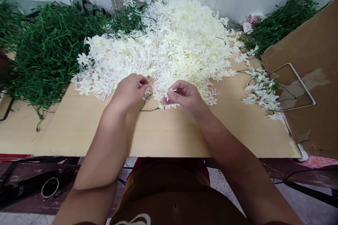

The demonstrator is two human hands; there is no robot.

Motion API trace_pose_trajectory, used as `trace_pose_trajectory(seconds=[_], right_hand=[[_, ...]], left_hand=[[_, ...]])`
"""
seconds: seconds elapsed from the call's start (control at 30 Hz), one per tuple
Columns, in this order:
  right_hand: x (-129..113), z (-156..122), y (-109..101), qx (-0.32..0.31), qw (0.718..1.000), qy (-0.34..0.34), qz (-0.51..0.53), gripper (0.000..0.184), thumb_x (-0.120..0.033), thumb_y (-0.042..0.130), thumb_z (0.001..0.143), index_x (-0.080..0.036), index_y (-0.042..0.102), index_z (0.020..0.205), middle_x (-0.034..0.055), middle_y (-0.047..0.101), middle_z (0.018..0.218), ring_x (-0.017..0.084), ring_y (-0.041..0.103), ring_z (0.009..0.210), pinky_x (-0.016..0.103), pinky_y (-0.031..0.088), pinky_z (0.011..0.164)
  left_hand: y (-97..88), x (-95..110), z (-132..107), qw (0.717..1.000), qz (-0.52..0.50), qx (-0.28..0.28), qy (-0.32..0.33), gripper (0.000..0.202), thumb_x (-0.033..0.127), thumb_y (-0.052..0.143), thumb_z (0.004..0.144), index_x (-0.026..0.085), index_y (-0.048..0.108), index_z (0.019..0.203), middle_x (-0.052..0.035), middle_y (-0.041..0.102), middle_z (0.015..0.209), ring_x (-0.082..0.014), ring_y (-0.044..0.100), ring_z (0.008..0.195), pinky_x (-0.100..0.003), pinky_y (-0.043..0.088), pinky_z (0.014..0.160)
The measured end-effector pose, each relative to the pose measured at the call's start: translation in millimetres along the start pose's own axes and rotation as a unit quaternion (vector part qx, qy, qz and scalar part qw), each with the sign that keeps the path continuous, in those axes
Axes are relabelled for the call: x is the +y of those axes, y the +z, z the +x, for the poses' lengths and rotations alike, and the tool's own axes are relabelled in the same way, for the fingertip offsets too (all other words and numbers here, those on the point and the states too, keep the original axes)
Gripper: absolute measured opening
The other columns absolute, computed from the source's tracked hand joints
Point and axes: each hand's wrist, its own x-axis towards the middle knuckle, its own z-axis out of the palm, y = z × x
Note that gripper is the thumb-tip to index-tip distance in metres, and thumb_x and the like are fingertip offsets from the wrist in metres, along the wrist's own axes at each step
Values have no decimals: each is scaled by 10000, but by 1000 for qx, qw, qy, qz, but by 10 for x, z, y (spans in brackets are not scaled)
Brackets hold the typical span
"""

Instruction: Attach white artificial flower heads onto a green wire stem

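Hands first: left hand [130, 89] pinches one end of a thin green stem [146, 104], right hand [185, 95] grips a small white flower [169, 94] near its other end, both held close for fine finger work. Landmark is the big white flower pile [169, 42] on the table [79, 126]: hands at its near edge, within easy reach; green stem heap [50, 52] left of it; finished flowered sprigs [261, 91] right, beside a cardboard sheet [311, 59]. Stem is wiry, curved; flower cream, star-shaped.

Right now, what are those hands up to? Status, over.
Left hand pinching green stem. Right hand pinching white flower. Flower pile directly behind.
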Motion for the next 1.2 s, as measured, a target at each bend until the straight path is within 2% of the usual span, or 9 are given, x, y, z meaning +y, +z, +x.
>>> trace_pose_trajectory(seconds=[0.1, 0.17, 0.3, 0.53, 0.7, 0.83, 0.97, 1.07, 1.2], right_hand=[[63, -26, 35, -136, 989, 57, -12, 305, -402, 796, 706, -182, 588, 744, 2, 706, 697, 125, 687, 683, 297, 572, 663], [130, -13, 36, -157, 985, 57, -53, 282, -358, 799, 699, -176, 587, 738, 0, 697, 682, 114, 669, 666, 270, 540, 642], [215, 40, -19, -99, 986, 21, -133, 275, -339, 801, 680, -181, 580, 721, -18, 660, 661, 103, 609, 622, 249, 474, 601], [198, 87, -85, -11, 991, -3, -136, 297, -365, 810, 654, -186, 581, 709, -28, 625, 659, 100, 562, 625, 258, 443, 626], [227, 129, -107, 34, 993, -25, -113, 334, -400, 825, 621, -189, 577, 695, -26, 622, 670, 107, 566, 650, 271, 447, 661], [255, 127, -83, 40, 992, -23, -121, 341, -409, 822, 625, -194, 570, 704, -27, 606, 665, 111, 544, 644, 271, 430, 645], [259, 93, -36, 23, 991, -12, -130, 310, -395, 794, 672, -190, 568, 728, -24, 598, 673, 111, 534, 640, 265, 416, 629], [255, 86, -25, 17, 991, -14, -131, 304, -398, 782, 682, -187, 569, 732, -25, 602, 682, 108, 538, 649, 262, 417, 636], [258, 104, -40, 37, 991, -18, -127, 351, -419, 811, 633, -183, 567, 721, -28, 595, 673, 107, 539, 647, 265, 421, 640]], left_hand=[[-11, -52, -8, 998, 20, -61, -4, 72, 276, 656, 708, 214, 689, 695, -39, 640, 661, -184, 527, 614, -292, 323, 559], [8, -68, -14, 996, 15, -83, -4, 61, 281, 697, 671, 222, 692, 686, -33, 635, 651, -189, 532, 611, -290, 327, 564], [61, -113, 6, 996, 11, -89, -10, 48, 267, 713, 645, 230, 690, 664, -32, 644, 681, -189, 539, 617, -292, 343, 584], [34, -124, 20, 998, -5, -68, -14, 30, 245, 686, 664, 229, 661, 668, -13, 651, 610, -167, 531, 558, -279, 323, 536], [-73, -188, -16, 997, -7, -62, -49, 269, 402, 807, 593, 221, 632, 688, -23, 662, 634, -175, 539, 563, -275, 330, 533], [-37, -273, -4, 991, -4, -122, -52, 250, 440, 786, 638, 228, 655, 614, -29, 646, 574, -180, 526, 552, -284, 323, 550], [29, -208, 9, 993, 7, -111, -38, 171, 358, 731, 684, 227, 648, 611, -15, 625, 537, -163, 498, 520, -287, 307, 538], [28, -81, 4, 989, 51, -124, -58, 90, 302, 675, 707, 214, 655, 708, -21, 677, 649, -170, 554, 579, -283, 336, 551], [16, 34, -8, 979, 90, -169, -72, 156, 308, 641, 743, 202, 655, 856, -40, 716, 838, -202, 622, 737, -296, 389, 620]])
